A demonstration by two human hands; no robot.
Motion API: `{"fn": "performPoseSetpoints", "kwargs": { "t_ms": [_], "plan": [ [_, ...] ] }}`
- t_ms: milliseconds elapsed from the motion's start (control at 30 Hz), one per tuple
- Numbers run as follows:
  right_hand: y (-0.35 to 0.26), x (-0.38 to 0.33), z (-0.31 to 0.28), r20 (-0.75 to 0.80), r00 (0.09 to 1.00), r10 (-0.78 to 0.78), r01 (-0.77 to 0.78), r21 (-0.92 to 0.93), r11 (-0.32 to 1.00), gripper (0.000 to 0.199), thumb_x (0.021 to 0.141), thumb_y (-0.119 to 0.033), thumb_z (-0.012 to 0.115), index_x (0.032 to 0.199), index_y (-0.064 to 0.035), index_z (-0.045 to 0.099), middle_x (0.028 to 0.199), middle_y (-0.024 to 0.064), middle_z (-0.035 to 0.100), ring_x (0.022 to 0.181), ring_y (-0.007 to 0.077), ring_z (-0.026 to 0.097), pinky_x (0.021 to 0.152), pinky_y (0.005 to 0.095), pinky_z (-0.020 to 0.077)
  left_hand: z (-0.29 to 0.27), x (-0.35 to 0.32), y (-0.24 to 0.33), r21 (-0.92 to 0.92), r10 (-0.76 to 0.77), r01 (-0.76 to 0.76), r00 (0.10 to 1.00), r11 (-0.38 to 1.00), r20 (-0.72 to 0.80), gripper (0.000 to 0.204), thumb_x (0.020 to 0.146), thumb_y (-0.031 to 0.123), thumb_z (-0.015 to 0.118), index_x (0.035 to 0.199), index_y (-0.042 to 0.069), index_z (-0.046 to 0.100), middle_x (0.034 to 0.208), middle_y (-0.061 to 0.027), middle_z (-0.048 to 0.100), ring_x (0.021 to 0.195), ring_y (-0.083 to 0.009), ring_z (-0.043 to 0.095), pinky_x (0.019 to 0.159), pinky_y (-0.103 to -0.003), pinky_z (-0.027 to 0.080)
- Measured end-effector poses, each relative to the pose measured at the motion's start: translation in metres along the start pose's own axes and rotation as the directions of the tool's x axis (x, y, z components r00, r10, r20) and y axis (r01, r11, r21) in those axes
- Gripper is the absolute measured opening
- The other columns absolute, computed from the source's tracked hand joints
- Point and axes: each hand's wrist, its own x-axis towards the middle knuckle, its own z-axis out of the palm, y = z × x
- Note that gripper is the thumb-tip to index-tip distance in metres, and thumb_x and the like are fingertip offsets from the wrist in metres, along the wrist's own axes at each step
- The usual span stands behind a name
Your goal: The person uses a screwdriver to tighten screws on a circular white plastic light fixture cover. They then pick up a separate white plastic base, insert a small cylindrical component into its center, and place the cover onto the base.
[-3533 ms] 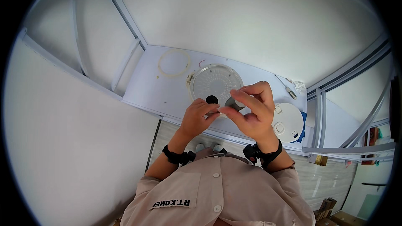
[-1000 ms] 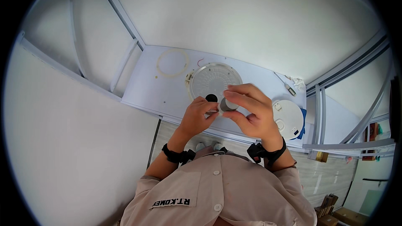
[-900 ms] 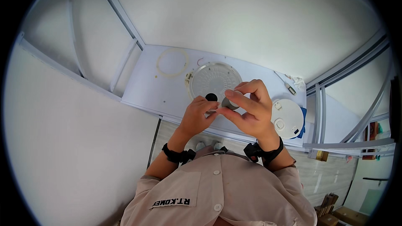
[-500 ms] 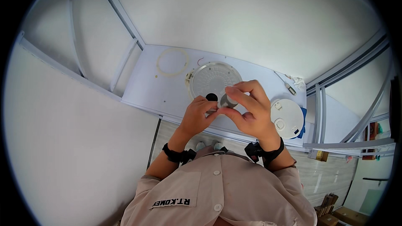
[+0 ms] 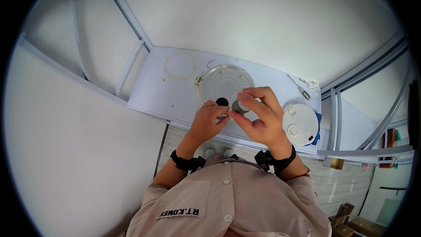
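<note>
Both hands meet over the front edge of a white table [image 5: 166, 92]. My left hand [image 5: 207, 120] pinches a small black round part [image 5: 222, 102] between thumb and fingers. My right hand [image 5: 258, 116] holds a short grey cylinder [image 5: 239, 106], its end turned toward the black part, and the two pieces sit close together. Just behind the hands lies a round clear ribbed lamp cover [image 5: 224, 83], flat on the table.
A thin white ring [image 5: 180, 64] lies at the table's back left. A round white lamp base [image 5: 300, 124] sits to the right over something blue. A screwdriver [image 5: 297, 87] and a crumpled white scrap [image 5: 312, 85] lie at the back right. Metal frame rails run along both sides.
My right hand has shifted slightly around the grey cylinder, fingers regripping it. The left hand and the black part have stayed almost in place.
</note>
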Motion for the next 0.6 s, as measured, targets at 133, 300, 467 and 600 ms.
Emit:
{"fn": "performPoseSetpoints", "kwargs": {
  "t_ms": [133, 300, 467, 600],
  "plan": [
    [-0.002, 0.000, 0.003, 0.005, 1.000, 0.016, -0.017, 0.051, 0.999, 0.048, 0.081, 0.003, 0.082, 0.128, -0.0038, 0.072, 0.120, 0.0156, 0.065, 0.101, 0.0301, 0.071, 0.079, 0.0358, 0.0601, -0.001, 0.000, 0.000, 0.015, -0.006, 0.006, 1.000, 1.000, 0.004, 0.028, 0.078, 0.008, 0.085, 0.103, 0.006, 0.074, 0.088, -0.0049, 0.077, 0.086, -0.0287, 0.066, 0.077, -0.040, 0.055],
    [-0.006, 0.008, -0.001, 0.138, 0.985, 0.106, -0.138, 0.247, 0.959, 0.058, 0.084, 0.011, 0.073, 0.140, -0.0049, 0.064, 0.126, 0.0176, 0.065, 0.101, 0.0318, 0.070, 0.078, 0.0384, 0.0595, -0.003, 0.002, 0.004, -0.012, -0.025, 0.025, 1.000, 1.000, 0.002, 0.024, 0.080, 0.010, 0.084, 0.101, 0.007, 0.074, 0.086, -0.0043, 0.076, 0.085, -0.0278, 0.066, 0.076, -0.041, 0.054],
    [-0.001, 0.000, 0.002, 0.098, 0.993, 0.058, -0.067, 0.082, 0.994, 0.061, 0.084, 0.014, 0.070, 0.142, -0.0068, 0.064, 0.124, 0.0176, 0.065, 0.095, 0.0306, 0.071, 0.077, 0.0372, 0.0598, 0.000, 0.002, 0.004, -0.016, -0.024, 0.024, 1.000, 1.000, -0.008, 0.020, 0.082, 0.010, 0.084, 0.099, 0.009, 0.075, 0.086, -0.0041, 0.076, 0.086, -0.0273, 0.066, 0.076, -0.040, 0.055],
    [-0.004, -0.004, 0.014, 0.014, 0.999, 0.048, -0.048, 0.018, 0.999, 0.061, 0.084, 0.013, 0.071, 0.141, -0.0076, 0.065, 0.121, 0.0175, 0.066, 0.090, 0.0288, 0.071, 0.073, 0.0356, 0.0595, 0.004, 0.002, 0.001, -0.009, 0.004, -0.004, 0.999, 1.000, -0.050, 0.019, 0.082, 0.010, 0.083, 0.099, 0.007, 0.075, 0.086, -0.0038, 0.076, 0.087, -0.0276, 0.067, 0.077, -0.041, 0.055]
  ]
}}
